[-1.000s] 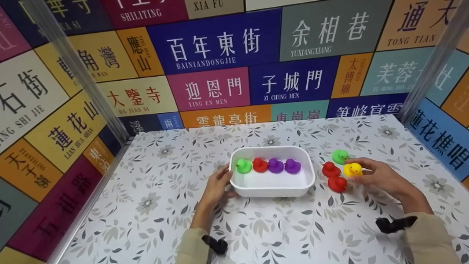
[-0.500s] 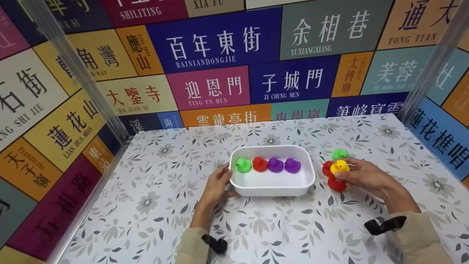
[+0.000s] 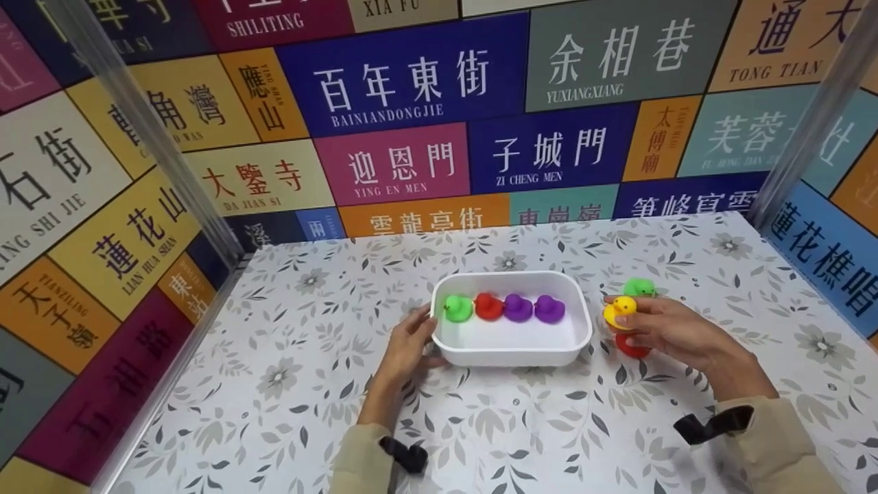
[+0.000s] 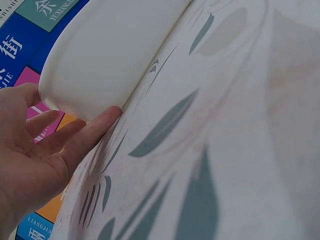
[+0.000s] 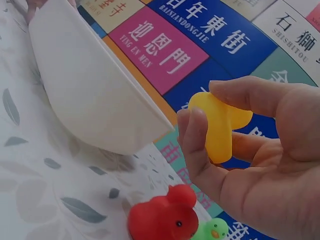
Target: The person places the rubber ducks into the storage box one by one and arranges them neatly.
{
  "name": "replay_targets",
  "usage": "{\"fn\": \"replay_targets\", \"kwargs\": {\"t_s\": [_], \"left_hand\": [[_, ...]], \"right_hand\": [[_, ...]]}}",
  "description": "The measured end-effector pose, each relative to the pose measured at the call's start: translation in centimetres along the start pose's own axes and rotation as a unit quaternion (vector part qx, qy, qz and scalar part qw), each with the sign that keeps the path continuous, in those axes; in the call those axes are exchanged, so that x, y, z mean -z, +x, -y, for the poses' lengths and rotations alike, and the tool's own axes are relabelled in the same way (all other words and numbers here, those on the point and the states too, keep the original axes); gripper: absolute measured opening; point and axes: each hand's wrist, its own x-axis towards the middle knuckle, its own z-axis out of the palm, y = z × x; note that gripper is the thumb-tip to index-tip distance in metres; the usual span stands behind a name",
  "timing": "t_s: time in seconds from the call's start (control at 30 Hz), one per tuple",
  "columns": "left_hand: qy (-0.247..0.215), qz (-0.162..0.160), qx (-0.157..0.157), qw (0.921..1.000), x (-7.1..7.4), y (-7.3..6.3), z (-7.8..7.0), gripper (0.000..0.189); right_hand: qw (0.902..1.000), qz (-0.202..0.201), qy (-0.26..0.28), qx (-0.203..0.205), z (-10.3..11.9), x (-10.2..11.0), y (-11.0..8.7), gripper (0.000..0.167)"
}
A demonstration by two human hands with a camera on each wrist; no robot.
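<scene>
My right hand (image 3: 679, 334) pinches a yellow rubber duck (image 3: 621, 312) between thumb and fingers. In the right wrist view the duck (image 5: 217, 127) is off the table, to the right of a white box (image 5: 95, 80). Below the hand are a red duck (image 3: 631, 346) and a green duck (image 3: 641, 287); another red one is mostly hidden. With fairly straight, spread fingers, my left hand (image 3: 405, 348) touches the left end of the white box (image 3: 511, 357). Inside stand a green duck (image 3: 458, 309), a red duck (image 3: 488, 307) and two purple ducks (image 3: 518, 308) in a row.
A white tablecloth (image 3: 274, 425) with grey leaves and flowers covers the table. Behind it rises a wall (image 3: 405, 82) of coloured panels with lettering. Clear upright posts (image 3: 164, 137) stand at the back corners.
The yellow duck, held in my right hand, has risen from beside the red and green ducks and moved left toward the box. My left hand and the box stay in place.
</scene>
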Motion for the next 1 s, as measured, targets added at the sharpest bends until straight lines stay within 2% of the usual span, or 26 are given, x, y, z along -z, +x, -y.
{"fn": "replay_targets", "kwargs": {"t_s": [0.2, 0.3, 0.57, 0.8, 1.0], "left_hand": [[-0.004, -0.001, 0.002, 1.0000, -0.1, 0.0, -0.3, 0.050], [-0.002, -0.001, 0.000, 1.0000, -0.1, 0.0, -0.3, 0.050], [-0.007, -0.001, 0.003, 1.0000, 0.0, -0.1, -0.2, 0.052], [-0.020, 0.007, -0.009, 0.9997, 0.0, 0.0, -0.2, 0.051], [-0.006, 0.000, 0.000, 1.0000, 0.0, -0.1, -0.1, 0.051]], "right_hand": [[0.9986, -0.049, -0.007, -0.016, 0.9, -1.6, 0.7, 0.072], [0.9985, -0.052, -0.001, -0.014, 1.2, -2.3, 1.0, 0.073], [0.9994, -0.010, 0.034, 0.004, 1.9, -3.5, 1.6, 0.065], [0.9971, 0.035, 0.057, 0.037, 2.2, -4.4, 2.3, 0.061], [0.9970, 0.033, 0.058, 0.040, 2.2, -5.7, 3.4, 0.062]]}}
